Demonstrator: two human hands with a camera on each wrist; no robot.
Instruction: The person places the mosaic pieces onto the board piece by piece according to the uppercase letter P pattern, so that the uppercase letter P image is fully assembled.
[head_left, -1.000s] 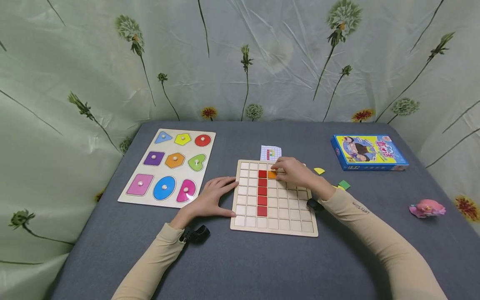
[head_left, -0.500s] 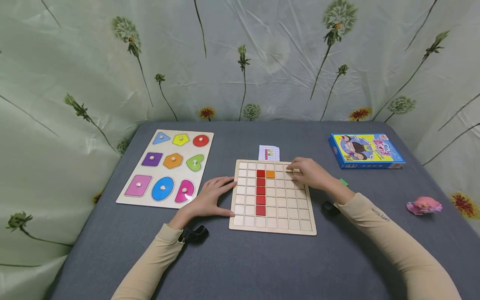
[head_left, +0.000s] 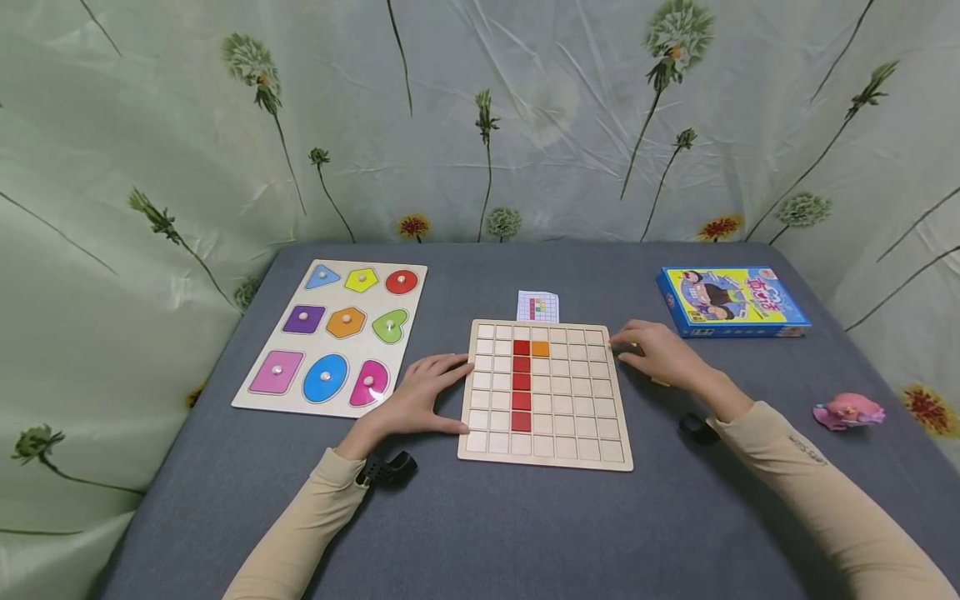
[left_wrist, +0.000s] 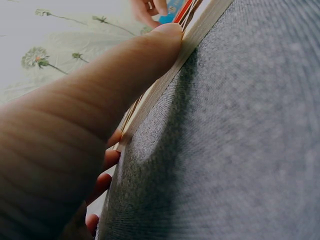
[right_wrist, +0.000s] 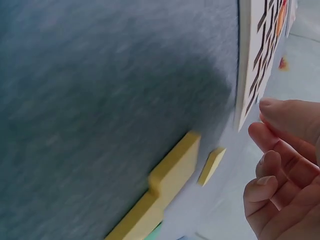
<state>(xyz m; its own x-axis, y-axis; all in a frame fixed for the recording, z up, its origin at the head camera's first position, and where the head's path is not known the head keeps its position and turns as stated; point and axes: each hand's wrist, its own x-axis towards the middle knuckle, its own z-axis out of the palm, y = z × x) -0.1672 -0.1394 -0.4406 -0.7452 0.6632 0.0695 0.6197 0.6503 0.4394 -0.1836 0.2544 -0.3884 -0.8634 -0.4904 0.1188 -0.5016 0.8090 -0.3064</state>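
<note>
A wooden grid board [head_left: 577,425] lies on the table with a column of several red square tiles [head_left: 521,382] and one orange tile [head_left: 540,349] beside the top one. Along its left edge, my left hand [head_left: 420,396] rests with fingers and thumb spread; in the left wrist view the thumb [left_wrist: 160,42] touches the board's side. Just off the board's upper right corner hovers my right hand [head_left: 660,354], its fingers loosely bent and nothing between them. Yellow pieces [right_wrist: 175,165] lie below it in the right wrist view, partly hidden by the hand in the head view.
Behind the board lies a small printed grid card [head_left: 538,306]. A shape puzzle with knobs [head_left: 337,346] is at the left. On the right are a blue and yellow box [head_left: 733,302] and a pink toy [head_left: 848,412]. A flowered curtain [head_left: 420,125] hangs behind the table.
My right hand has left the orange tile, which stays on the grid, and has moved right, past the board's edge. My left hand has kept its place at the left edge.
</note>
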